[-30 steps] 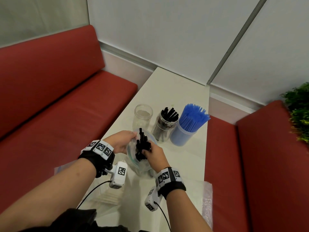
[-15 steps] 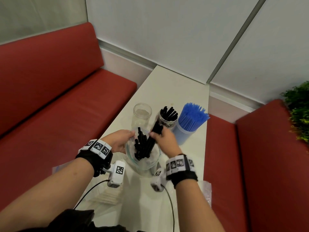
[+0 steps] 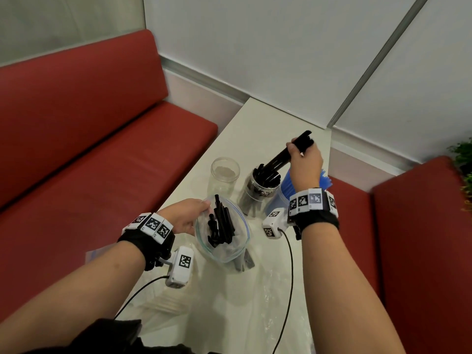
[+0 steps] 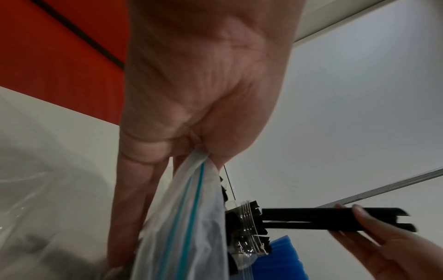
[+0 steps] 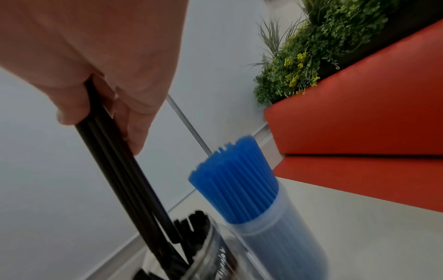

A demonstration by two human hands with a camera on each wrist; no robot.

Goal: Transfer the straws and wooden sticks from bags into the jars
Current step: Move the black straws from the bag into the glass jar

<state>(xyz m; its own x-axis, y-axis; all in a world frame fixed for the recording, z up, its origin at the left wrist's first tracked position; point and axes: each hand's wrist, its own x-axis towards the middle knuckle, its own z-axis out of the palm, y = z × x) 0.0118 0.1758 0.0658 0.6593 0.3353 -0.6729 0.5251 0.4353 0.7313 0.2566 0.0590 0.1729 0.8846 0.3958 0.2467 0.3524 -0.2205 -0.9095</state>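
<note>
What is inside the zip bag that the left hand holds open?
Black straws stand loosely in the zip bag, pinched at its rim by the left hand. Crumpled plastic hides the bag's bottom.

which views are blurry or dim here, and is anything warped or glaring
Head view: sharp, evenly lit, wide-angle bend in the wall lines, soft sheen on the white table. Left wrist view: the left hand fills the frame, soft and shaded; the zip bag is slightly blurred. Right wrist view: dim, the jar of black straws smeared at the bottom edge, the blue straws clearer.
</note>
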